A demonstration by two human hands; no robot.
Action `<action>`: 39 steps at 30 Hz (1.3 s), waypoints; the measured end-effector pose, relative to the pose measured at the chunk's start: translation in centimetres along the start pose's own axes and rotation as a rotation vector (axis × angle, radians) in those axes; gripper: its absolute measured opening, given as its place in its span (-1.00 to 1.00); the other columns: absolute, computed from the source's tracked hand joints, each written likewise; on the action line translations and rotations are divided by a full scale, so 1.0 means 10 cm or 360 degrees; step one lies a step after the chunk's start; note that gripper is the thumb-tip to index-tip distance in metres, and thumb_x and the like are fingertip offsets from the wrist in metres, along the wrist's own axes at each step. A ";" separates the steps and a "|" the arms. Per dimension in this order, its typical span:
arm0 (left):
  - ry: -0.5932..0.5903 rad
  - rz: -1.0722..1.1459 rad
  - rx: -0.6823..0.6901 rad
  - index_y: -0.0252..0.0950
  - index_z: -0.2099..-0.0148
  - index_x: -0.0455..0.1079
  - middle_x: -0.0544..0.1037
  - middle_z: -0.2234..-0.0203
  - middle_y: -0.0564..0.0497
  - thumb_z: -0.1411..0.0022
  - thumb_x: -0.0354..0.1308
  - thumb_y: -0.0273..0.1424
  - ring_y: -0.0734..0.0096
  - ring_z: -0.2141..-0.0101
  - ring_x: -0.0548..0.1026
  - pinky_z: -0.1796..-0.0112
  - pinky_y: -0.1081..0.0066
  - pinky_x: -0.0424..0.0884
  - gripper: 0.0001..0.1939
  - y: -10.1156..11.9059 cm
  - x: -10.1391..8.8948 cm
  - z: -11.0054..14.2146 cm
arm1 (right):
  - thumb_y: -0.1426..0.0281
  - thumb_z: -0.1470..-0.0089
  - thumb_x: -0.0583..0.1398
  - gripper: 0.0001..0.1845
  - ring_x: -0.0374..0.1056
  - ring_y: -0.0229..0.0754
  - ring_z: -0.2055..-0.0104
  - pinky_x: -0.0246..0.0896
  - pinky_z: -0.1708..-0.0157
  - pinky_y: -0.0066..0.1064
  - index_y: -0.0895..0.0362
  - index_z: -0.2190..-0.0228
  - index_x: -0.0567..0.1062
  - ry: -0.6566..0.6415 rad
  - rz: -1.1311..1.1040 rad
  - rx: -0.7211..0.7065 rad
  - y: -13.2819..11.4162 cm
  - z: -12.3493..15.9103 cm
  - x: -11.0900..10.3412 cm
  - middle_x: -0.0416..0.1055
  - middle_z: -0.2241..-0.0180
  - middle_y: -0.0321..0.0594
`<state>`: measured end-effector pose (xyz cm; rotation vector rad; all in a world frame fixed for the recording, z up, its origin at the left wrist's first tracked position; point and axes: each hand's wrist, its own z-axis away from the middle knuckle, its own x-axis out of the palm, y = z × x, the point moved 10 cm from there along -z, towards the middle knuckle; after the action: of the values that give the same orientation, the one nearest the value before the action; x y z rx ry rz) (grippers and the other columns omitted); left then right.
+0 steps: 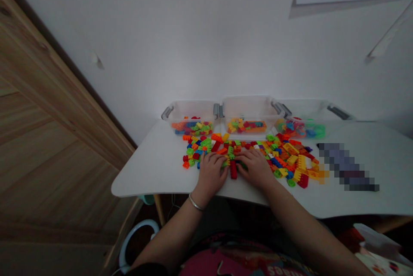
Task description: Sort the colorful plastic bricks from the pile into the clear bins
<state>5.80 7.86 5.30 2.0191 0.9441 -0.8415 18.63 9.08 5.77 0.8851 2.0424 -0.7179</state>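
My left hand (211, 173) rests palm down at the front of a heap of toy building bricks. Its thumb and fingers curl around a yellow-green brick (225, 163), which is partly hidden. Facing it, my right hand (255, 167) has its fingers bent inward, and a dark green brick (242, 165) shows between thumb and fingers. Between the two hands a long red brick (233, 170) lies on the table, pointing toward me. A light green brick (231, 152) is just behind it. Mixed loose bricks (280, 155) spread behind and to both sides of my hands.
Along the wall stand three clear bins with grey latches: a left bin (193, 108), a middle bin (251, 103) and a right bin (309, 108), each holding some bricks or parts. A pixelated dark object (346, 166) lies right on the white table (145, 173).
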 end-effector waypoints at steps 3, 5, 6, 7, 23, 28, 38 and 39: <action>-0.0003 0.0015 0.0001 -0.19 0.03 0.46 0.56 0.11 -0.04 -0.21 0.17 -0.37 0.09 -0.03 0.37 -0.20 -0.14 0.06 -0.74 0.00 0.00 0.00 | 0.43 -0.09 0.17 -0.81 0.34 -0.05 0.11 0.17 -0.01 -0.12 0.08 0.24 0.56 0.0036 0.0063 0.0080 0.05 -0.01 -0.01 0.53 0.15 -0.18; -0.0009 0.0026 0.0003 -0.19 0.02 0.46 0.55 0.10 -0.04 -0.21 0.17 -0.37 0.09 -0.03 0.36 -0.20 -0.14 0.06 -0.73 0.01 -0.01 0.00 | 0.44 -0.10 0.15 -0.78 0.34 -0.03 0.10 0.17 0.00 -0.12 0.08 0.22 0.55 0.0075 0.0107 0.0137 0.08 -0.01 -0.04 0.53 0.13 -0.18; -0.0013 0.0029 0.0008 -0.20 0.01 0.45 0.55 0.09 -0.05 -0.21 0.17 -0.36 0.09 -0.04 0.36 -0.20 -0.13 0.06 -0.72 0.02 -0.01 0.01 | 0.44 -0.10 0.14 -0.77 0.33 -0.02 0.08 0.17 -0.01 -0.12 0.09 0.21 0.55 0.0092 0.0121 0.0162 0.09 0.00 -0.05 0.53 0.12 -0.17; -0.0018 0.0031 0.0020 -0.20 0.00 0.45 0.54 0.08 -0.05 -0.20 0.18 -0.35 0.08 -0.05 0.35 -0.20 -0.13 0.06 -0.70 0.03 -0.01 0.01 | 0.43 -0.10 0.14 -0.76 0.32 -0.01 0.07 0.16 -0.02 -0.11 0.09 0.19 0.54 0.0102 0.0128 0.0181 0.10 0.00 -0.06 0.52 0.11 -0.17; -0.0111 -0.0037 0.0187 -0.13 -0.02 0.45 0.49 0.00 -0.03 -0.18 0.22 -0.31 0.07 -0.09 0.30 -0.22 -0.14 0.05 -0.67 0.14 0.08 0.04 | 0.37 -0.01 0.21 -0.68 0.28 0.06 -0.02 0.12 -0.10 -0.06 0.09 0.13 0.50 0.0074 0.0161 0.0216 0.14 0.02 -0.01 0.47 0.07 -0.13; -0.0101 -0.0024 0.0171 -0.13 -0.02 0.45 0.49 0.00 -0.04 -0.19 0.21 -0.32 0.07 -0.09 0.31 -0.22 -0.15 0.06 -0.68 0.14 0.07 0.04 | 0.44 0.00 0.19 -0.63 0.29 0.07 -0.01 0.15 -0.07 -0.06 0.11 0.09 0.47 0.0072 0.0218 0.0239 0.15 0.02 0.01 0.46 0.06 -0.08; -0.0112 -0.0019 0.0167 -0.11 -0.03 0.43 0.49 0.00 -0.03 -0.16 0.21 -0.35 0.08 -0.07 0.32 -0.22 -0.14 0.06 -0.65 0.13 0.07 0.04 | 0.39 -0.04 0.20 -0.77 0.32 0.07 0.03 0.19 -0.01 -0.06 0.09 0.19 0.48 0.0049 0.0214 0.0298 0.17 -0.02 0.04 0.47 0.08 -0.07; -0.0112 -0.0020 0.0164 -0.11 -0.03 0.43 0.49 0.01 -0.03 -0.17 0.21 -0.35 0.08 -0.08 0.31 -0.22 -0.13 0.06 -0.65 0.13 0.07 0.04 | 0.39 -0.04 0.21 -0.78 0.32 0.07 0.03 0.19 -0.01 -0.07 0.09 0.20 0.48 0.0050 0.0207 0.0305 0.17 -0.02 0.04 0.47 0.09 -0.07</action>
<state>7.16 7.23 4.97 2.0586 0.8910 -0.9796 19.71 10.39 5.18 1.1336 1.9458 -0.8415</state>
